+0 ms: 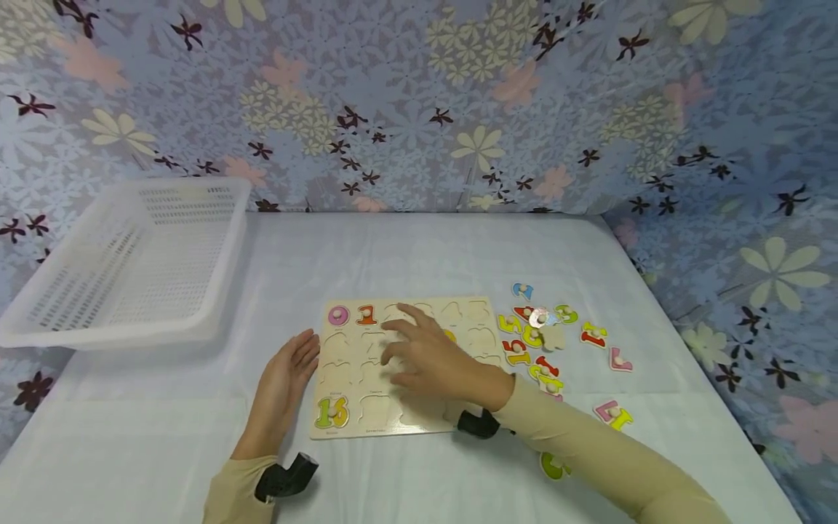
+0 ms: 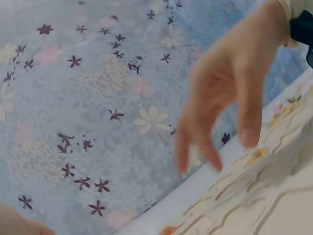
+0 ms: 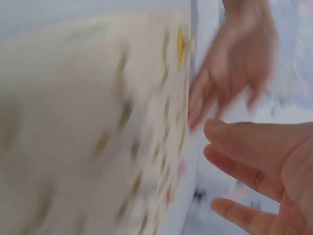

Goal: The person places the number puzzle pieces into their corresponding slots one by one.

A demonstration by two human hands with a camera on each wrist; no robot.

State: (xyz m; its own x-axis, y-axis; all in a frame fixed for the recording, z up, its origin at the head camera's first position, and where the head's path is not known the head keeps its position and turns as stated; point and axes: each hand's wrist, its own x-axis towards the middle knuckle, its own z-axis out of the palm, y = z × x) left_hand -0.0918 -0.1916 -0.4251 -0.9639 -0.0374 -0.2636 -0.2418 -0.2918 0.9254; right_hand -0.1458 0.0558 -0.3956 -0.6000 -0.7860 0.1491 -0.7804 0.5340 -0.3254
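Note:
A wooden number puzzle board (image 1: 374,375) lies flat on the table. Set into it are a pink 0 (image 1: 338,315), a red 1 (image 1: 366,315) and a green-and-yellow 16 (image 1: 332,413); a yellow piece (image 1: 450,335) shows partly behind the right hand. My right hand (image 1: 435,360) hovers over the board's middle, fingers spread, holding nothing; the left wrist view also shows this right hand (image 2: 234,73). Beside the board's left edge is my left hand (image 1: 284,386), fingers extended and palm turned inward. In the right wrist view this left hand (image 3: 239,63) is blurred and holds nothing.
Several loose number pieces lie right of the board, among them a blue piece (image 1: 521,290), a red-and-yellow 15 (image 1: 516,353) and a pink 7 (image 1: 620,359). A green piece (image 1: 554,466) is partly under the right forearm. A white basket (image 1: 225,240) stands at the left.

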